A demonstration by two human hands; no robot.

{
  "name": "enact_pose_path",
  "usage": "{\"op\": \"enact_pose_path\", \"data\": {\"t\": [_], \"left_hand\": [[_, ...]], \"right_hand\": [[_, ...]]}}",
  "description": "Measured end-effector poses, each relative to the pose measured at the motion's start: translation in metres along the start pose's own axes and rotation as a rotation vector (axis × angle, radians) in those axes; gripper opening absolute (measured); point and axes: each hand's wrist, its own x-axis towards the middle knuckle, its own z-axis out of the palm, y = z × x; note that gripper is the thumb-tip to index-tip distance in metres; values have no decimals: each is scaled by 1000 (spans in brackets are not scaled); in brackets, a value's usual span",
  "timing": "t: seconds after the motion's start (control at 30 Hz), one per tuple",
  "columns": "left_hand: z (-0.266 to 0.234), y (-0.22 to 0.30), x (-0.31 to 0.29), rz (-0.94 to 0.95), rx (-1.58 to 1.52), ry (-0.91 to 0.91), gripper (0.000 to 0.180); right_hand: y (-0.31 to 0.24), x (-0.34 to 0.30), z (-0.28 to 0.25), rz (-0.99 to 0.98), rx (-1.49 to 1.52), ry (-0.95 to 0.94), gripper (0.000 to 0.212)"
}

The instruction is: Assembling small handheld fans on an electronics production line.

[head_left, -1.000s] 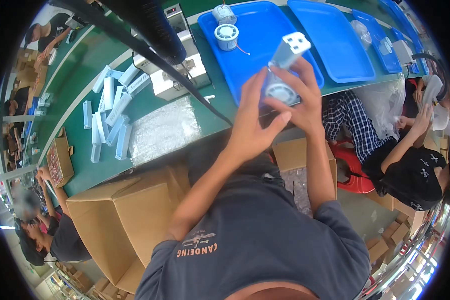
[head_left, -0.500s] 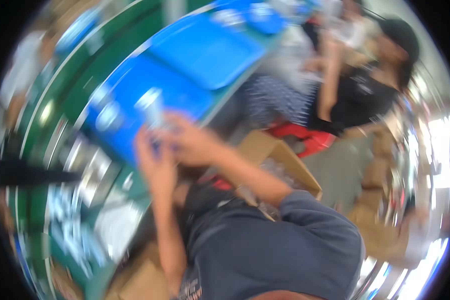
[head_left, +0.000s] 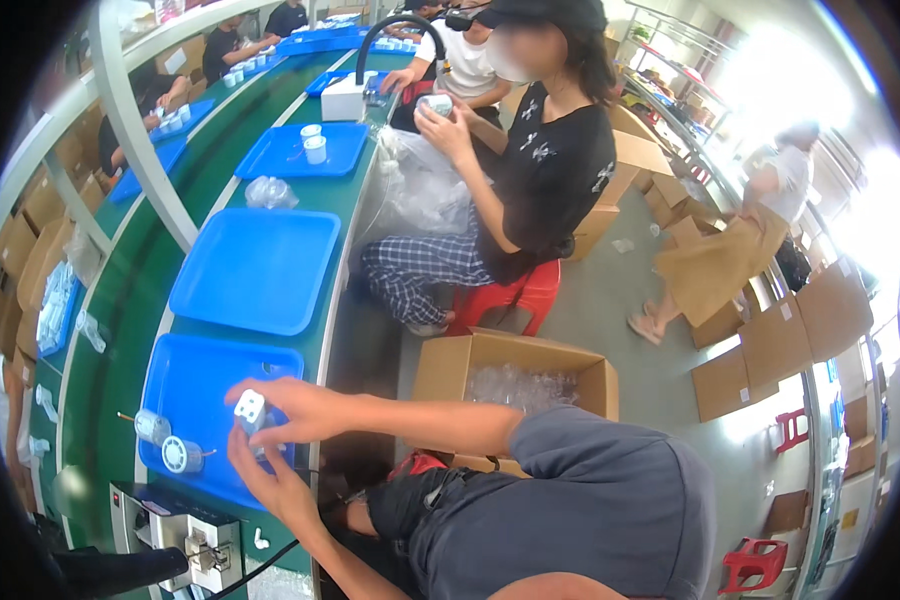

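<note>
My right hand (head_left: 315,408) grips a small white plastic part (head_left: 250,408) with dark holes in its end, between thumb and fingers. The fingers of my left hand (head_left: 273,487) close round the lower side of the same part, and partly hide it. Both hands are over the near blue tray (head_left: 200,352). At the tray's left edge are two white round plastic housings, one tilted (head_left: 151,427) and one showing its spoked end (head_left: 181,456), each with a thin lead sticking out.
A second blue tray (head_left: 255,270) lies farther along the green bench. A metal-fronted device (head_left: 185,535) stands at the near end, beside a small white elbow piece (head_left: 261,539). A carton (head_left: 580,350) of clear plastic pieces is right of me. A co-worker (head_left: 530,170) sits beyond it.
The view has turned and sharpened, so the trays and co-worker appear elsewhere in the picture. Both hands still hold a white part together over the near tray.
</note>
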Motion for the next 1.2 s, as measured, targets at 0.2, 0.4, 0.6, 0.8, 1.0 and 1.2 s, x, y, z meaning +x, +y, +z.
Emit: {"op": "enact_pose_path", "data": {"t": [0.2,0.4,0.6,0.8,1.0,1.2], "left_hand": [[-5,-16,-7,-81,53,45,43],[-2,-4,-8,-45,137,76,46],[-1,9,-15,59,226,177,44],[-14,13,-55,240,191,253,27],[-86,57,-106,515,-99,78,17],[-108,15,-93,296,-94,973,18]], "right_hand": [[4,7,14,-153,-97,48,42],[3,1,20,-162,-144,167,39],[19,2,21,-32,-217,164,44],[23,1,19,25,-268,235,50],[26,1,27,39,-255,186,50],[52,3,25,42,-86,129,39]]}}
